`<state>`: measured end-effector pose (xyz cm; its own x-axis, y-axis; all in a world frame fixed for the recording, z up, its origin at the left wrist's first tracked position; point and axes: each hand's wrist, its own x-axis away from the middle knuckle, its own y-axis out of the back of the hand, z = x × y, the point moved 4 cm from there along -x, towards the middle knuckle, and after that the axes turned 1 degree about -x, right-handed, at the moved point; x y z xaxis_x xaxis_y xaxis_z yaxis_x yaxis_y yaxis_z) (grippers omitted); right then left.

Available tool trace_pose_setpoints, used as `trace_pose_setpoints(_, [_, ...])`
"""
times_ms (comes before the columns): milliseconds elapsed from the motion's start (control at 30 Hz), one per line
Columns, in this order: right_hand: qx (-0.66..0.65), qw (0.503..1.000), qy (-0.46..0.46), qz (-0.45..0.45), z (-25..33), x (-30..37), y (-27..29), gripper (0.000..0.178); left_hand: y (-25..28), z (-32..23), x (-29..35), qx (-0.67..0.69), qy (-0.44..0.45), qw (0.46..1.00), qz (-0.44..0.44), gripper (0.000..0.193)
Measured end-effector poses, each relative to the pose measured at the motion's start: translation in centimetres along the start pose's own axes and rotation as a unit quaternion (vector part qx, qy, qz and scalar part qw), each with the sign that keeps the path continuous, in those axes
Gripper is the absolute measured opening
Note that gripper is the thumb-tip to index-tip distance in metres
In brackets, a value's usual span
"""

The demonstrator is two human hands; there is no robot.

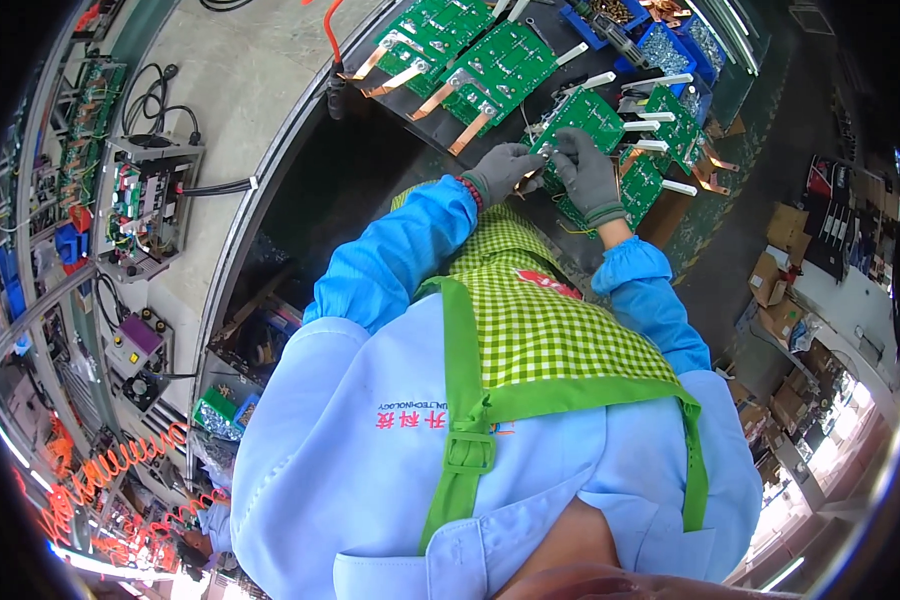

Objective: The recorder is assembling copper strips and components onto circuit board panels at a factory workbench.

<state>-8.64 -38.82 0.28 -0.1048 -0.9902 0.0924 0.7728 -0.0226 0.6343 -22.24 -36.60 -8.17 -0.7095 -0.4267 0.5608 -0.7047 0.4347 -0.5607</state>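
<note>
Pale-blue cloth shirt (315, 475) nearest; grey-gloved left hand (505, 174) and right hand (588, 175), narrowed, hold unclear, probably steady green rectangular circuit board (590, 118) at black worktop's (555, 32) edge.

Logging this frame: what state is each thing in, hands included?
Left hand: gloved, fingers curled, grip unclear
Right hand: gloved, fingers bent
Green board at the hands: partly covered
Green board left of it: copper strips attached
Blue bin: open, holding small brass-coloured parts
Apron buckle: strap threaded through
</note>
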Motion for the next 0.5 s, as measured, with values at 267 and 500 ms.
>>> trace_pose_setpoints(267, [0.088,0.991,0.099,0.005,-0.2,-0.4,-1.0,0.013,0.6,1.1,-1.0,-0.009,-0.027,0.999,-0.021,0.021])
trace_pose_setpoints(500, [0.14,0.984,0.105,-0.025,0.2,0.0,-1.7,0.018,0.5,0.9,-0.8,-0.016,-0.023,1.0,0.0,0.019])
